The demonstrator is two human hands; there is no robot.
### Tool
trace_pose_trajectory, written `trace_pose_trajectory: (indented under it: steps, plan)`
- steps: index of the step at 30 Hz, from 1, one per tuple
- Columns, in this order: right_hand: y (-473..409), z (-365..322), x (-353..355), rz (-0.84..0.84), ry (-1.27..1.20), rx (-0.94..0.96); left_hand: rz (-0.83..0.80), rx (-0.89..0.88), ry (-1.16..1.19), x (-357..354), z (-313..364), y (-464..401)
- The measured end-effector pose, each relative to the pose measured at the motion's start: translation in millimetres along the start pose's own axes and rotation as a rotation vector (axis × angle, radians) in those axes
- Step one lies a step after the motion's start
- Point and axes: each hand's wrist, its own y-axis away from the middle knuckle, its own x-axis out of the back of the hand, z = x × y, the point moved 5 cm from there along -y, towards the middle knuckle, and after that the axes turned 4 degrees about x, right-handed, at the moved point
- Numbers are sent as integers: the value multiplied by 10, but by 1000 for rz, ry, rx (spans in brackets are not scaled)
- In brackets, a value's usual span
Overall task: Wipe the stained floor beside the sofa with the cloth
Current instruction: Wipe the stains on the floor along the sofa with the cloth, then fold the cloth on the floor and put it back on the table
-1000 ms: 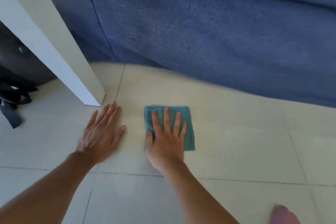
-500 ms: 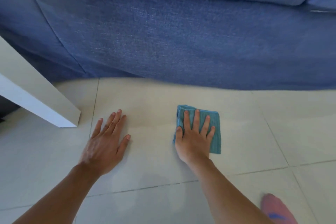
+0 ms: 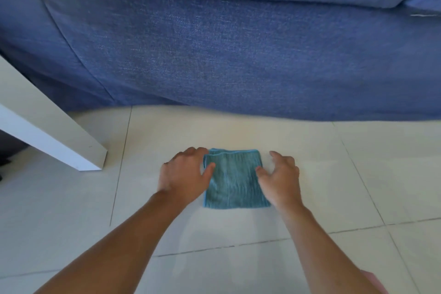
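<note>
A folded teal cloth (image 3: 232, 179) lies flat on the pale tiled floor (image 3: 298, 141), a short way in front of the blue sofa (image 3: 238, 55). My left hand (image 3: 185, 175) sits at the cloth's left edge, fingers curled at its top left corner and thumb touching the fabric. At the cloth's right edge is my right hand (image 3: 280, 178), fingers spread and slightly lifted, thumb over the fabric. Neither hand has a closed grip on the cloth. No stain shows clearly on the tiles.
A white furniture leg (image 3: 47, 131) slants down to the floor at the left, close to the sofa's corner. Dark grout lines cross the tiles in front of the cloth. A knee or foot shows at the bottom right corner (image 3: 374, 281).
My right hand came off the top of the cloth to its right edge. My left hand left the bare tile and reached the cloth's left edge.
</note>
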Motion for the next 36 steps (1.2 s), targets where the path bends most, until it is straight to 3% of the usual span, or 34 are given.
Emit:
trace_pose_trajectory:
  steps: [2, 5, 11, 16, 18, 21, 24, 29, 33, 36]
  plan:
    - [-152, -45, 4, -93, -45, 23, -133, -15, -71, -121, 136, -100]
    - [-334, -188, -79, -236, 68, 101, -160, -8, -84, -185, 244, -235]
    - [-401, -232, -92, -198, 68, 164, -144, -35, -84, -182, 281, -416]
    - [-431, -255, 26, -285, -12, 130, -277, 7, 158, -134, 156, -506]
    - [-462, -374, 138, -224, -61, 187, -250, -31, 283, -20, 135, -548]
    - [-457, -564, 417, -5, -232, 290, -59, -165, 430, 313, 193, -571]
    - [-395, -620, 591, 97, -343, 370, 28, -284, 459, 481, 246, -519]
    - [-145, -266, 419, 62, -255, 390, -83, -405, 269, 238, 270, -265]
    - [86, 107, 237, 15, -184, 116, -228, -515, 49, -81, 223, 1]
    - [104, -36, 142, 148, -12, 245, -142, -508, 5, -161, 27, 58]
